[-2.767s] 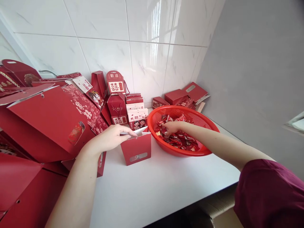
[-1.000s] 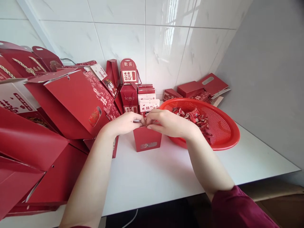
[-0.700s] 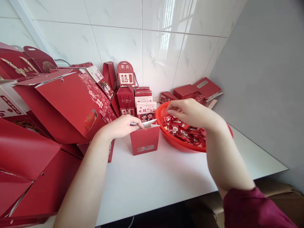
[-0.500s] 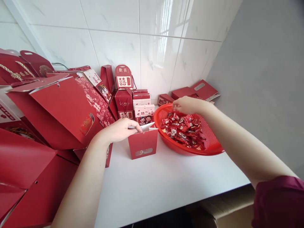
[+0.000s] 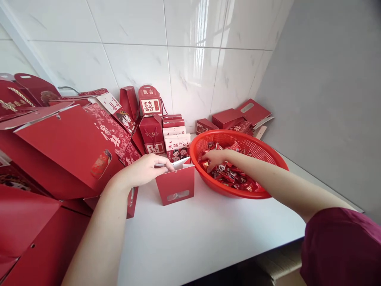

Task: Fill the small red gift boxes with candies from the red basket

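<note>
A small red gift box with an oval window stands open on the white table. My left hand grips its top flap at the left rim, fingers pinched on the white edge. To its right sits a red plastic basket holding several red-wrapped candies. My right hand reaches into the basket's left side, fingers curled down among the candies; whether it holds one is hidden.
Large red gift bags are piled along the left. Small decorated red boxes stand against the tiled wall behind. Flat red boxes lie in the back right corner. A cardboard carton sits below the table edge.
One second ago both hands were together at the box's top. My right hand has since moved right, over the basket, and come down into the candies. My left hand stayed on the flap.
</note>
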Action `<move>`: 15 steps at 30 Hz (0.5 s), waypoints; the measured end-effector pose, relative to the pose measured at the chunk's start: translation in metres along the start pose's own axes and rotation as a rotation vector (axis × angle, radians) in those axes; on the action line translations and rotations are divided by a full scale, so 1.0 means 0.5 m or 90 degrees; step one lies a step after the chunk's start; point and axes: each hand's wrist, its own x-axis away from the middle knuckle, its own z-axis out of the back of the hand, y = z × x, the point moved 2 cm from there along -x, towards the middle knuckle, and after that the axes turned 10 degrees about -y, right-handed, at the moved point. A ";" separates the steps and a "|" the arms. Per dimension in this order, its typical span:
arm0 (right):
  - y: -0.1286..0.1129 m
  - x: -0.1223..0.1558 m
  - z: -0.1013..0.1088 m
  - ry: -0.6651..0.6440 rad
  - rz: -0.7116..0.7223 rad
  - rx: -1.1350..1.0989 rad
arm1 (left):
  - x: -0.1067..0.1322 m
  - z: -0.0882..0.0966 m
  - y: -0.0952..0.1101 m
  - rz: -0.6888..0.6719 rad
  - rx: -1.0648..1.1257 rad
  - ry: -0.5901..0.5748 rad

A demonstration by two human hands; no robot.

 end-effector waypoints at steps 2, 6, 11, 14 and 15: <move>0.012 0.002 0.006 0.007 -0.019 0.006 | -0.002 -0.001 -0.001 -0.008 0.001 0.001; 0.042 0.011 0.020 0.047 -0.102 0.016 | -0.002 -0.001 -0.001 -0.010 -0.006 0.007; 0.076 0.036 0.039 0.088 -0.125 0.002 | 0.001 -0.001 0.001 -0.010 -0.010 0.003; 0.083 0.050 0.045 0.088 -0.082 -0.010 | 0.004 -0.001 0.002 -0.008 -0.010 0.003; 0.084 0.054 0.046 0.087 -0.069 -0.014 | 0.004 -0.001 0.002 -0.006 -0.011 0.005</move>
